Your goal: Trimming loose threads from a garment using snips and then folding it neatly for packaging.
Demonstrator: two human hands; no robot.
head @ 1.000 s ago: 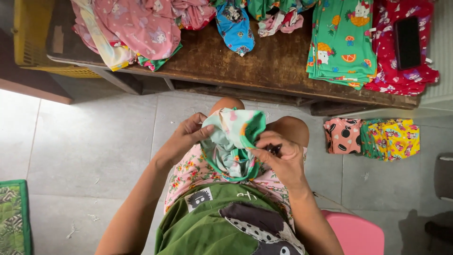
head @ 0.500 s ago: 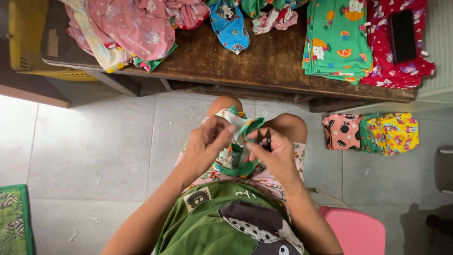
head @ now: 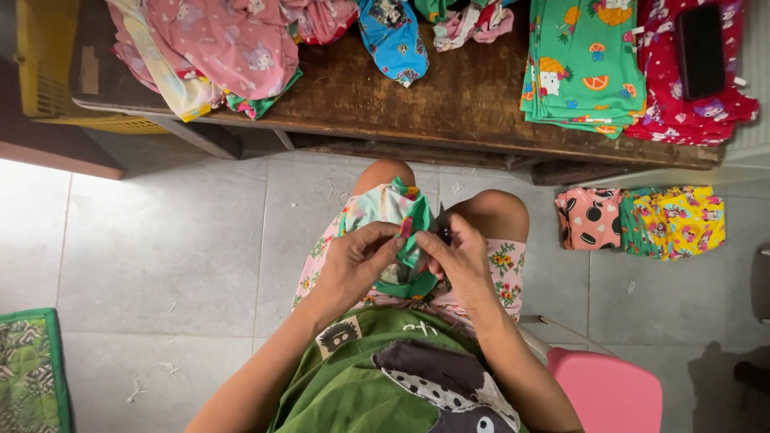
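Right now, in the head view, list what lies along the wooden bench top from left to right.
Yellow crate → pink printed clothes → blue printed garment → folded green fruit-print stack → red printed fabric with a black phone lying on it.

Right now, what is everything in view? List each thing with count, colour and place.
small garment: one, green and white print, over the lap, held in both hands
wooden table: one, dark brown, top of view
pink garments: a loose heap, left end of table
blue garment: one, table's middle
folded green stack: one, right on table
red garments: a pile, table's right end
black phone: one, on the red pile
folded pieces: a few, pink, green, yellow, on floor at right
yellow crate: one, top left
pink stool: one, bottom right
green mat: one, bottom left
left hand; right hand: both pinching the garment
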